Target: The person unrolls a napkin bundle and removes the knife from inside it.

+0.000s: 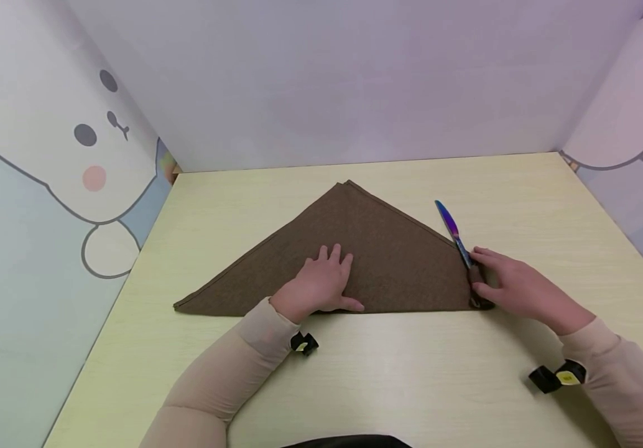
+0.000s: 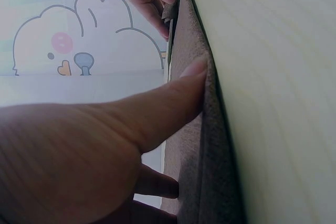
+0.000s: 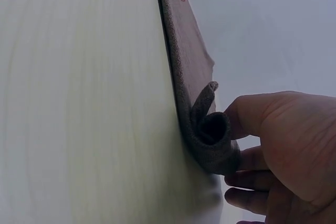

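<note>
A brown cloth napkin (image 1: 405,267), folded into a wide triangle, lies with its long edge toward me. My left hand (image 1: 321,283) rests on its middle with spread fingers, the thumb along the near edge. The right corner is curled into a small roll (image 3: 214,129), its open end showing in the right wrist view. My right hand (image 1: 514,286) holds this roll between thumb and fingers. A shiny blue-purple table knife (image 1: 449,221) lies along the rolled side, blade pointing away from me. Its handle runs down into the roll, and its lower end is hidden.
The pale wooden table (image 1: 388,373) extends around the cloth. A plain light wall (image 1: 355,87) stands behind it, and side panels with cartoon animals (image 1: 25,155) flank it. Black wrist cameras (image 1: 556,376) sit on both sleeves.
</note>
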`<state>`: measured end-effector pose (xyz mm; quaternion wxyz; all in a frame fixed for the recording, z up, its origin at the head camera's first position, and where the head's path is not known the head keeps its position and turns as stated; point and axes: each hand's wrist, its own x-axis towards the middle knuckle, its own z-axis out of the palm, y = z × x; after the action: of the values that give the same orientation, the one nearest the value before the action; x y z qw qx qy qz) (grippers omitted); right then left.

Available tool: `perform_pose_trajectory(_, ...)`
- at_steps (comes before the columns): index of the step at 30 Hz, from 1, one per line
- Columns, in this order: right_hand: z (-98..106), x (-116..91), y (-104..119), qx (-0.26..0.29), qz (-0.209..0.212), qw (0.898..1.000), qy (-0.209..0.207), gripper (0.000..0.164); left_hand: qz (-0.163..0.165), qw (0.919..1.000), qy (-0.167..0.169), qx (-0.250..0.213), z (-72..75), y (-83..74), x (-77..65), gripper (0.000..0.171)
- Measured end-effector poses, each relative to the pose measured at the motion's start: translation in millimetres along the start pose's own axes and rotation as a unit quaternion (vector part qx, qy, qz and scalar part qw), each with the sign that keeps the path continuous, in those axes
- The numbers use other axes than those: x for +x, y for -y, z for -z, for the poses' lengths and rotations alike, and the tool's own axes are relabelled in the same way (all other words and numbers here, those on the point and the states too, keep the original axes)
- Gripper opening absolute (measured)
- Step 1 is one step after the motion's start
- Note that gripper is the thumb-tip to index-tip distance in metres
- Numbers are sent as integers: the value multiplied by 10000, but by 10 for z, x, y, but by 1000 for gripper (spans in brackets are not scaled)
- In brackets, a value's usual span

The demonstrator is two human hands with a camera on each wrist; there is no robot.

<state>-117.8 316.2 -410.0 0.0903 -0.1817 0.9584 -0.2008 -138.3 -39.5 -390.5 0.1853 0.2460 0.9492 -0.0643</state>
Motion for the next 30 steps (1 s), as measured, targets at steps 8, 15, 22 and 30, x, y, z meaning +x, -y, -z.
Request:
perform_pose_trajectory(8, 15, -12, -33, 30, 7, 10000, 12, 62, 16, 10000, 34, 29, 17, -5, -11, 104)
perform_pose_trajectory(15, 20, -35, -88, 22, 78, 9999, -66, 59, 2, 10000, 39, 42, 18, -8, -10, 104)
perform_pose_trajectory(22, 30, -52, -124, 22, 177, 9997, -138, 57, -2, 10000, 51, 23, 25, -8, -19, 104)
perform_pose_trajectory(30, 28, -77, -190, 86, 223, 9995, -200, 54, 9, 10000, 56, -5, 22, -5, -15, 104)
